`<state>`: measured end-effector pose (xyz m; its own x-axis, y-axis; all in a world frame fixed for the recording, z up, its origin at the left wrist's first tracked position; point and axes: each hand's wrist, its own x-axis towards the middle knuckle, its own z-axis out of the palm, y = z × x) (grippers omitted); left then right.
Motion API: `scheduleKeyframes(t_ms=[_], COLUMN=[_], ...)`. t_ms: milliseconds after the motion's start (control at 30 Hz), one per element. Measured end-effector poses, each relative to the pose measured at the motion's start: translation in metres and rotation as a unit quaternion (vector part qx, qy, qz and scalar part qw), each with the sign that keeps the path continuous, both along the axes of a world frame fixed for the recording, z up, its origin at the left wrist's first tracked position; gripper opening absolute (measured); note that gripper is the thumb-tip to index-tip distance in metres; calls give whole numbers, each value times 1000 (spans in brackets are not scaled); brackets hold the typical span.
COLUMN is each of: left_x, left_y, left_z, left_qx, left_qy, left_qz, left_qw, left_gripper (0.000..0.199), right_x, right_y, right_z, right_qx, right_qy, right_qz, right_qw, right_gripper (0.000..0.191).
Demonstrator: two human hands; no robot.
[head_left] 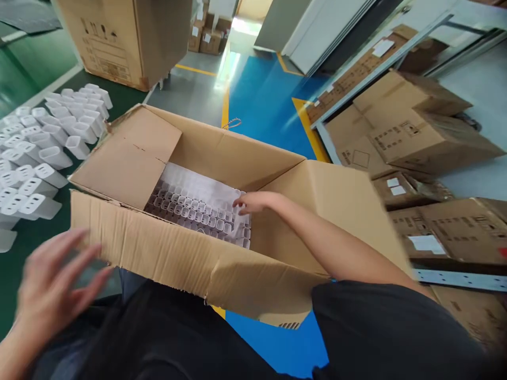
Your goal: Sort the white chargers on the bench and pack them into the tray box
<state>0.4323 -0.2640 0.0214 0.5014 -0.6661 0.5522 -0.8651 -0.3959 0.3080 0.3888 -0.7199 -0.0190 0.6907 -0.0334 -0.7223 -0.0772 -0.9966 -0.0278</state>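
White casings (50, 140) and a large box (106, 45) sit by the open carton (146, 232)

Ahead of me, a glossy blue floor (263, 89) edged by yellow lines (225, 108) runs beside a gray floor strip (192, 87) towards bright light (246, 25) at the far end. Small cartons (209, 41) are stacked there, near a gray panel (279, 24). To my right, a metal rack (463, 279) holds brown cartons (407, 132), 1 bearing 2 white labels (398, 190), before a pale wall (481, 177). To my left lies a shiny green surface (35, 60).
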Motion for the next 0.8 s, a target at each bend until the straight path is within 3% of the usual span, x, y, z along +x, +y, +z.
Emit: scheduleKeyframes(t_ms=[100, 200, 433, 533, 667, 800], left_x=[-4, -12, -22, -25, -23, -16], left_y=[-70, -113, -90, -94, -101, -102], left_z=[-4, -14, -19, -19, -17, -15], left_qx=[98, 84, 65, 45, 58, 59], left_qy=[-72, -75, -72, -43, -38, -28], left_qz=[-102, -76, -66, -43, -62, -64], left_qw=[987, 991, 993, 997, 996, 996], left_gripper=[57, 42, 25, 21, 18, 16], right_x=[-15, -14, -13, -34, -63, -76], right_y=[6, 13, 34, 36, 28, 22], right_z=[-27, -37, -55, -78, -112, -133], right_qx=[18, 62, 153, 112, 3, -27], right_qy=[49, 43, 46, 93, 155, 138], right_qz=[-5, 4, 34, 28, -5, -12], right_qw=[999, 997, 987, 989, 988, 990], right_gripper=[32, 34, 49, 41, 10, 21])
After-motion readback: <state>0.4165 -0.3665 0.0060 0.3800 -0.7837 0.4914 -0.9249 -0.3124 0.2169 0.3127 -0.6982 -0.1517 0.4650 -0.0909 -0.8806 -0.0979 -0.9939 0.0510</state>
